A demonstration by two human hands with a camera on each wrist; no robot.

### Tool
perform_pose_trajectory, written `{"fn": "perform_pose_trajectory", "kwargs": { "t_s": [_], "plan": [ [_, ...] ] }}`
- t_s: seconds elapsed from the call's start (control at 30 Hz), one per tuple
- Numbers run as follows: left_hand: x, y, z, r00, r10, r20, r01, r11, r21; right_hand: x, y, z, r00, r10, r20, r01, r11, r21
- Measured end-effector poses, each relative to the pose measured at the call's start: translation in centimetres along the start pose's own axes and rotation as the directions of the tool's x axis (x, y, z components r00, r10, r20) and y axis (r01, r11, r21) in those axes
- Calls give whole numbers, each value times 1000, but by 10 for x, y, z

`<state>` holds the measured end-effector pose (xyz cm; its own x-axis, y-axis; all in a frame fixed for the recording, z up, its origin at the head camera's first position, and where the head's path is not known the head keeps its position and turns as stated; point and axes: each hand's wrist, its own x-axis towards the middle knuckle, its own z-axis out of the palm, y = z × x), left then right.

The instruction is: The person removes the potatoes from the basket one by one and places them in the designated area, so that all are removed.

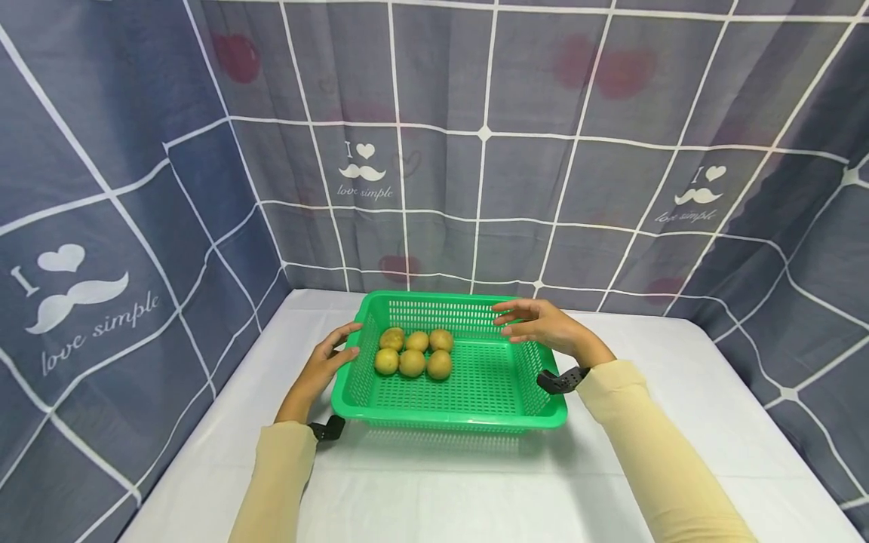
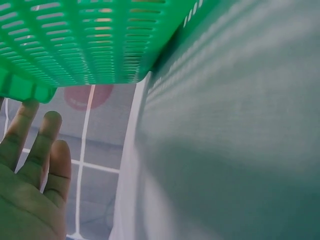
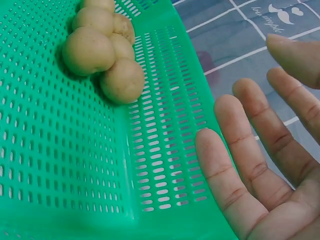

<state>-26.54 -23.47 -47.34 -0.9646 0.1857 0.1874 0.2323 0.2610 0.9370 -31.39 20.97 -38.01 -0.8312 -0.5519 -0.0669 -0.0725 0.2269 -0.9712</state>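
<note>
A green slotted plastic basket stands on a white table. Several small yellow-brown round fruits or potatoes lie bunched in its far left part. My left hand is at the basket's left rim with its fingers straight and spread, and its thumb is touching or almost touching the rim. In the left wrist view the left hand lies under the basket's wall and holds nothing. My right hand hovers flat over the far right rim. In the right wrist view the right hand is empty beside the basket and the fruits.
The white table spreads around the basket. A grey-blue checked curtain closes in the back and both sides. Black wrist mounts sit on both cream sleeves.
</note>
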Motion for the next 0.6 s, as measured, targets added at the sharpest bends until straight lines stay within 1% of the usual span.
{"fn": "perform_pose_trajectory", "kwargs": {
  "t_s": [0.2, 0.43, 0.6],
  "plan": [
    [-2, -1, 0, 1000, 8, -18, -9, 1000, -6, 11, 3, 8, 1000, 7, -8, -7, 1000, 17],
    [-1, -3, 1, 999, 22, -31, -22, 1000, -9, 22, 5, 18, 1000, 0, 20, -1, 999, 49],
    [0, -4, 3, 999, 38, -38, -39, 999, -19, 27, 6, 25, 1000, 11, 13, -12, 998, 67]
  ]
}}
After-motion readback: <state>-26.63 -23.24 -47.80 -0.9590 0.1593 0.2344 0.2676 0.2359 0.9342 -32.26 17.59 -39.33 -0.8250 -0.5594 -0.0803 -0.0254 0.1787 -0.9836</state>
